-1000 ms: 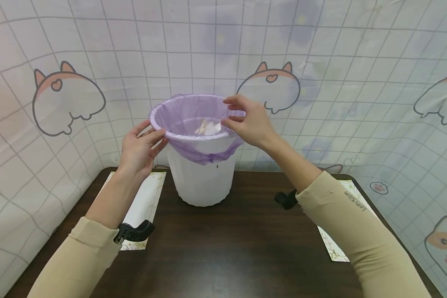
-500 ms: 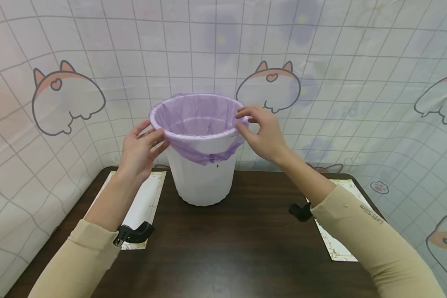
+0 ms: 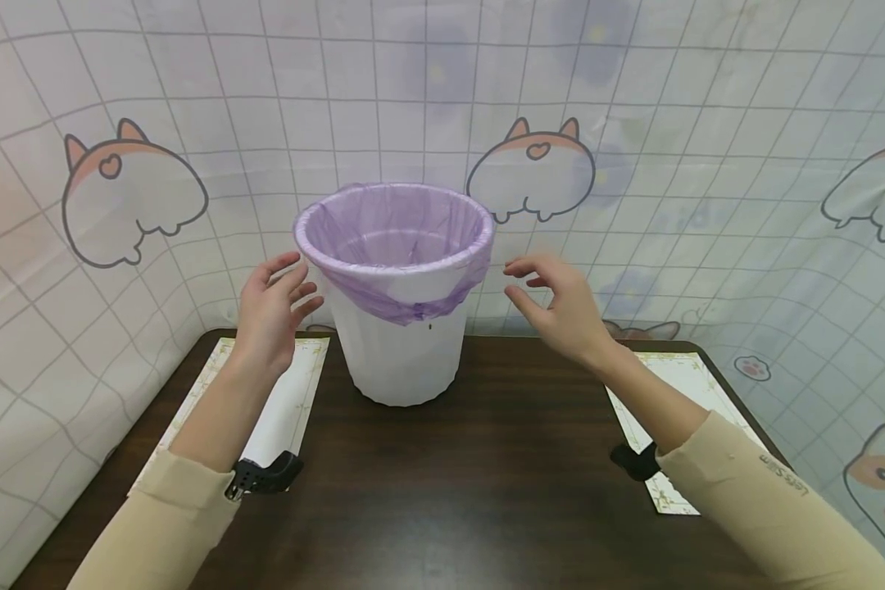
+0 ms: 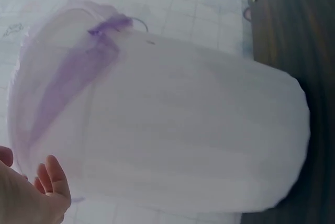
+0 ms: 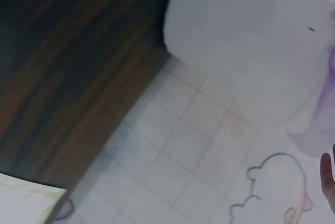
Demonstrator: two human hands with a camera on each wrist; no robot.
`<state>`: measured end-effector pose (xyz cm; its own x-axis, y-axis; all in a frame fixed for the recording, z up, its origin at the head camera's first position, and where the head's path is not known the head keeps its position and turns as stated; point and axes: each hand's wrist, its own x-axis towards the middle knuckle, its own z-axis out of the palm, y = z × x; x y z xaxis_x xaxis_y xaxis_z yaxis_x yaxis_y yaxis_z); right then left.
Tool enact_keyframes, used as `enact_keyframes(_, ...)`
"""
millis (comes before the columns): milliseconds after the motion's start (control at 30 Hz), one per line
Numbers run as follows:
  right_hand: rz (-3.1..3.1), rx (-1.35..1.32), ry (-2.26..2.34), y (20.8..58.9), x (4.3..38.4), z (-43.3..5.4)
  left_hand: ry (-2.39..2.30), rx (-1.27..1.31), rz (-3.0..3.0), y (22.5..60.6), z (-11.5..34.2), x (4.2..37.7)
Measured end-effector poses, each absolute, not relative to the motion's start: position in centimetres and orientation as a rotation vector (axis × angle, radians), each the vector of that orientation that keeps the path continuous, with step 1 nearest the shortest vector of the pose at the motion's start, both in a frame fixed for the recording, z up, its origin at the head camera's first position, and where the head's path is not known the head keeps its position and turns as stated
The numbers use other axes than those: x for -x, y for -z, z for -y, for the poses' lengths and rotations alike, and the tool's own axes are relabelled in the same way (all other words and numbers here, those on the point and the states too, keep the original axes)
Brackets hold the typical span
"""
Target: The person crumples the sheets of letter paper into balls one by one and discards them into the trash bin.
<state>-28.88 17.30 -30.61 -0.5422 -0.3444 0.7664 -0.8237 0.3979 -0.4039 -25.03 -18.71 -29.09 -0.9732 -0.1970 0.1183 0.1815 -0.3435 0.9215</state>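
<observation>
A white plastic trash bin [image 3: 401, 360] stands upright toward the back of the dark table. A thin purple trash bag [image 3: 394, 217] lines it, folded over the rim and bunched into a knot at the front. To the bin's left is my left hand [image 3: 269, 315], empty, its fingers relaxed and spread close to the wall; whether they touch it I cannot tell. My right hand [image 3: 560, 307] hovers apart from the bin on the right, thumb and fingers loosely bent around nothing. The bin's bottom inside is hidden from the head view.
White sheets with a floral border lie on the table, one at the left [image 3: 280, 410] under my left forearm, one at the right [image 3: 689, 385] partly beneath my right forearm. A gridded cloth [image 3: 383, 90] with cartoon corgis hangs close behind and at both sides.
A crumpled white piece seen inside the bin's mouth has dropped out of sight. My right hand has moved away right and down from the rim; my left hand has come off the rim, slightly lower.
</observation>
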Motion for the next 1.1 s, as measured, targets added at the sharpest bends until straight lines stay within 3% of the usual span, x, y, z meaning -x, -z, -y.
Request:
enact_keyframes(633,2.492,-0.945,-1.073,37.7,26.6,-21.2,1.401,0.069,2.799,41.4,25.2,25.4)
enact_keyframes(1100,2.723,-1.045,-1.107,40.3,26.0,-21.5,0.729,0.193,3.027,44.1,30.1,25.4)
